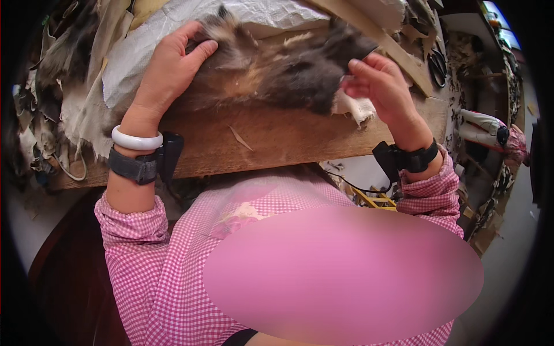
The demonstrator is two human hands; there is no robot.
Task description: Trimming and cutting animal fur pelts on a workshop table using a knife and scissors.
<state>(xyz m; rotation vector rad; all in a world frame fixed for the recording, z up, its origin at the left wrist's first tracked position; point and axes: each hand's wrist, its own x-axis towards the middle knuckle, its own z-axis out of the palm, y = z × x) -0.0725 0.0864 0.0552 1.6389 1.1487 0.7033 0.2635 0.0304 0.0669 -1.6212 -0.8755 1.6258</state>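
A fur pelt [288, 75], dark brown and black with tan and grey patches, lies stretched between my hands over the wooden tabletop [277, 138]. My left hand [176, 69] grips its left end, thumb and fingers closed on the fur. At the other end my right hand [381, 86] pinches the pelt's edge between thumb and fingers; the fingertips are slightly blurred. Below the right fingers, a pale, ragged piece of hide [355, 108] shows its skin side. Beneath the pelt and behind it is a white woven plastic sheet [135, 66].
Black-handled scissors [437, 69] lie at the right, beyond a wooden strip [404, 63]. Fur and hide scraps [66, 81] are heaped on the left. More scraps [418, 23] are at the far right. A yellow frame [375, 199] stands under the table.
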